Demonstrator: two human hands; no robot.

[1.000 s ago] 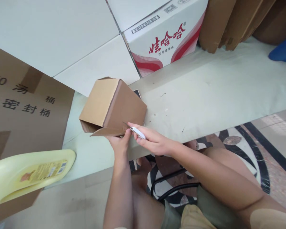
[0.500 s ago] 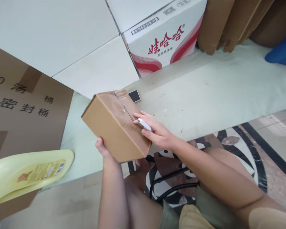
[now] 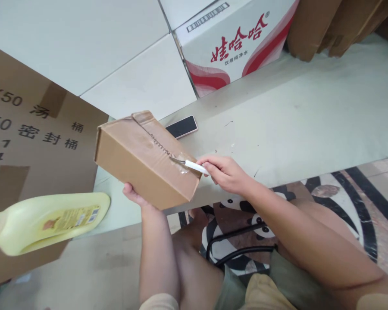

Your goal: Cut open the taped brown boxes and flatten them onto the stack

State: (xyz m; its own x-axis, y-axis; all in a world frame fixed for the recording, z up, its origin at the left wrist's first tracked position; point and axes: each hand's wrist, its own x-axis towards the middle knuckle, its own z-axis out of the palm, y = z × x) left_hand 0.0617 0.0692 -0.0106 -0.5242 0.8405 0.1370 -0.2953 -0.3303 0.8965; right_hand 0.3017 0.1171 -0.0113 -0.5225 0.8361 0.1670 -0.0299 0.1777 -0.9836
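A small brown cardboard box (image 3: pixel 139 168) is tilted in front of me, its taped side facing up. My left hand (image 3: pixel 136 197) grips its near edge from below; the thumb shows and the other fingers are hidden under the box. In my right hand (image 3: pixel 224 172) is a knife (image 3: pixel 195 167) with a white handle, the fingers closed around it. Its short metal blade touches the taped side near the right end of a jagged dark line along the seam. Crumpled clear tape surrounds the tip.
Behind the box, a phone (image 3: pixel 183 126) lies on the pale green surface (image 3: pixel 294 112). A yellow bottle (image 3: pixel 58 219) lies at left, beside a large printed carton (image 3: pixel 16 142). A white-and-red carton (image 3: pixel 236 47) stands at the back, with brown cardboard (image 3: pixel 323 26) to its right.
My right hand has drawn back to the right from the seam, and the knife's blade now shows against the tape. The box has turned slightly and shifted left, uncovering more of the phone.
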